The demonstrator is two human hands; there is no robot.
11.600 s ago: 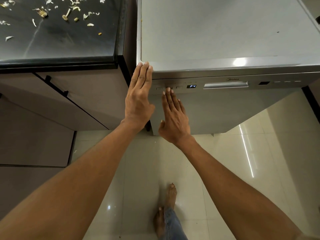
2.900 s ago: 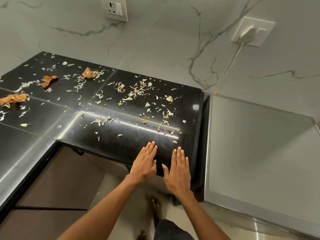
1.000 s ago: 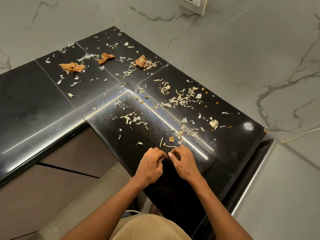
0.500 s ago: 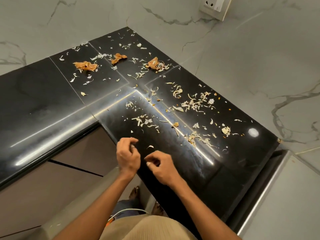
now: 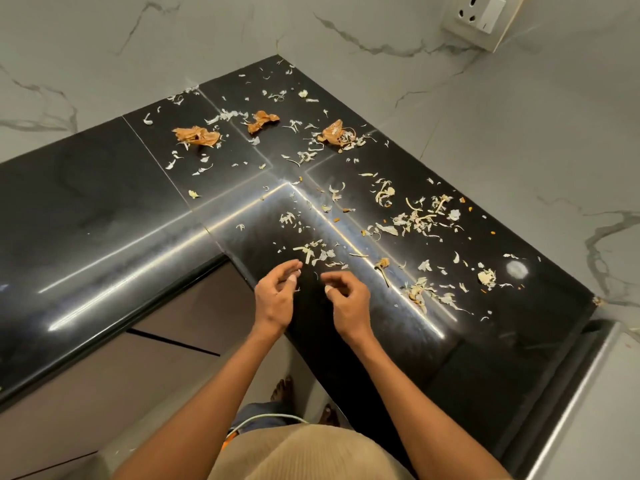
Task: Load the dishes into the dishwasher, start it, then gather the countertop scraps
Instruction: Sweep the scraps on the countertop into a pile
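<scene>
Pale vegetable scraps (image 5: pixel 417 216) lie scattered over the black L-shaped countertop (image 5: pixel 104 220), with a small cluster (image 5: pixel 313 252) just beyond my fingers. Three orange-brown skins (image 5: pixel 197 136) (image 5: pixel 262 120) (image 5: pixel 335 131) lie near the back corner. My left hand (image 5: pixel 277 296) hovers at the inner corner of the counter edge, fingers curled round small pale bits. Close beside it, my right hand (image 5: pixel 346 299) pinches thumb and forefinger together on a tiny scrap. The steel top of the dishwasher (image 5: pixel 616 375) shows at the right edge.
Marble-patterned walls enclose the counter's back corner, with a wall socket (image 5: pixel 479 17) at top right. Cabinet fronts (image 5: pixel 194 306) sit below the counter on the left. The left arm of the counter carries no scraps. My feet stand on the tiled floor below.
Both hands have moved slightly further onto the counter, toward the small scrap cluster. The left hand's fist has loosened a little. The view has shifted to the right.
</scene>
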